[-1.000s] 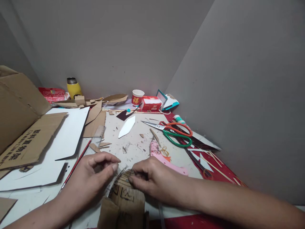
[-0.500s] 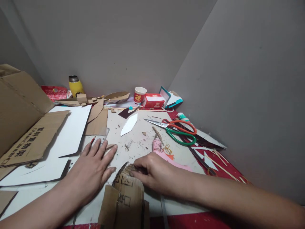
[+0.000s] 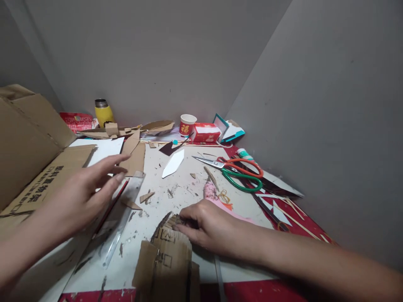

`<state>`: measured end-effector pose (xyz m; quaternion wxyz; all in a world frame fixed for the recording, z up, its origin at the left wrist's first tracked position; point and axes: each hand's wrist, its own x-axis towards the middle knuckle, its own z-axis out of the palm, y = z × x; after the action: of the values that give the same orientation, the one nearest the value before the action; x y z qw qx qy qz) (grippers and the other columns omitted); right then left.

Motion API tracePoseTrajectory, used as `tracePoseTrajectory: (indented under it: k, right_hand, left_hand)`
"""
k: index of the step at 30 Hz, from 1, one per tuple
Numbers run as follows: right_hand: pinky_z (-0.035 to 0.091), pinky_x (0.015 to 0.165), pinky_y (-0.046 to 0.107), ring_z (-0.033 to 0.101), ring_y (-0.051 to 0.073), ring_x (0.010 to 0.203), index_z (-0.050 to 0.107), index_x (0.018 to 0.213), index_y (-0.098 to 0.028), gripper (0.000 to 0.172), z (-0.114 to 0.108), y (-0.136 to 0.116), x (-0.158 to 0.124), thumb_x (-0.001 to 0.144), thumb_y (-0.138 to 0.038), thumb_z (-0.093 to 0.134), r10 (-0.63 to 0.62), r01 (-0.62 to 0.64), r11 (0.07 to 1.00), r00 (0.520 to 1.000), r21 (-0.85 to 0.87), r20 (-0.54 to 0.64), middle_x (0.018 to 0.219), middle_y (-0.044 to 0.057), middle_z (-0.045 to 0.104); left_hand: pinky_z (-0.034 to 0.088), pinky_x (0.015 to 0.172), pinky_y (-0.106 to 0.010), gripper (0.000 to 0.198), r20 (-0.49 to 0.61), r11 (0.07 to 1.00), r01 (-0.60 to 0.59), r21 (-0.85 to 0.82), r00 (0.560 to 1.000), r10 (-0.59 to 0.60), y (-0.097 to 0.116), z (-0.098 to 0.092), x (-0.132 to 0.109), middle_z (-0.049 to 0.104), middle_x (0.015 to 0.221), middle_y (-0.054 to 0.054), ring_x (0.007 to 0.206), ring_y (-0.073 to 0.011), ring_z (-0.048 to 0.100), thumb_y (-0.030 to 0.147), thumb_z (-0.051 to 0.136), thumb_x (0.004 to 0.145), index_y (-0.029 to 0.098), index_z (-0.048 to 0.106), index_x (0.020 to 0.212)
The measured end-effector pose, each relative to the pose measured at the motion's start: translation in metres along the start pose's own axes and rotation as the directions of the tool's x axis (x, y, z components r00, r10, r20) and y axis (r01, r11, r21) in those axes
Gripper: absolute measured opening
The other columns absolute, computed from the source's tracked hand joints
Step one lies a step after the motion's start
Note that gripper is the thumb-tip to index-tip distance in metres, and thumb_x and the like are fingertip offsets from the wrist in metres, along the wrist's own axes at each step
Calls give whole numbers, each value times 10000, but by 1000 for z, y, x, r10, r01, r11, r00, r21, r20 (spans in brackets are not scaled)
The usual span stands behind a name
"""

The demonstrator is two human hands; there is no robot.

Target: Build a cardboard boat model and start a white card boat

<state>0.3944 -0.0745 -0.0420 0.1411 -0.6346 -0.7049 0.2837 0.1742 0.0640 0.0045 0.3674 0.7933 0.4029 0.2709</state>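
My right hand (image 3: 204, 226) pinches the top edge of a long, round-ended cardboard piece (image 3: 173, 260) that carries black printed boxes and dark drawn lines. Its lower end runs out of view at the bottom, with other cardboard strips beside it. My left hand (image 3: 91, 184) is raised over the left side, fingers apart, holding nothing. Below it lie a red pencil (image 3: 113, 205) and a clear plastic ruler (image 3: 116, 239). Small cardboard scraps (image 3: 146, 197) lie between the two hands.
Scissors (image 3: 233, 170) with orange and green handles lie at the right. At the left stands a large cardboard box (image 3: 28, 126). Along the back are a yellow bottle (image 3: 103, 115), a paper cup (image 3: 188, 124) and a red tissue pack (image 3: 206, 133). A white cut shape (image 3: 173, 163) lies mid-table.
My left hand has lifted off the table and moved left, uncovering the ruler, pencil and scraps. My right hand keeps its pinch on the cardboard piece. The view has shifted slightly.
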Motion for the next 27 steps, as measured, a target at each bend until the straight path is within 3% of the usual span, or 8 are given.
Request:
tracePoseTrajectory:
  k: [4, 8, 15, 22, 27]
  right_hand:
    - [230, 501, 226, 268, 64, 480, 554, 604, -141, 274, -1, -1, 2, 858, -244, 548, 21, -21, 1000, 1000, -17, 10, 506, -59, 387]
    - [221, 494, 228, 265, 68, 480, 561, 605, -141, 294, -1, -1, 2, 867, -271, 537, 43, -42, 998, 999, -36, 9, 504, -55, 387]
    - [232, 511, 227, 265, 64, 478, 551, 615, -144, 276, -3, 2, 0, 864, -262, 549, 10, -11, 998, 1000, -58, -3, 510, -56, 407]
    - [261, 539, 234, 320, 64, 480, 556, 624, -144, 275, -4, 2, 1, 861, -282, 568, 14, -14, 997, 1000, -77, 6, 513, -52, 436]
    - [296, 543, 231, 342, 65, 480, 614, 668, -134, 216, -14, -1, -1, 845, -256, 587, 23, -20, 998, 999, -58, 40, 521, -44, 470]
  left_hand:
    - [507, 711, -289, 376, 29, 999, 21, -31, 999, -20, -7, 6, 11, 743, 820, -31, 767, -218, 674, 404, 594, 803, 258, 619, 1148]
    - [502, 588, -236, 319, 126, 987, 96, -131, 989, -79, -8, 12, 9, 731, 734, -5, 666, -177, 671, 395, 652, 768, 247, 652, 1051]
    - [543, 661, -271, 195, 175, 982, 126, -142, 979, -100, -22, 26, 10, 735, 799, -19, 694, -177, 678, 343, 693, 729, 219, 697, 879]
    - [550, 690, -314, 412, 301, 958, 187, -215, 946, -117, -24, 32, 7, 701, 969, -59, 694, -173, 671, 277, 660, 743, 206, 614, 1146]
    - [553, 754, -340, 399, 371, 867, 307, -391, 915, -157, -15, 32, 7, 696, 1045, -100, 780, -198, 693, 270, 641, 785, 181, 594, 1171]
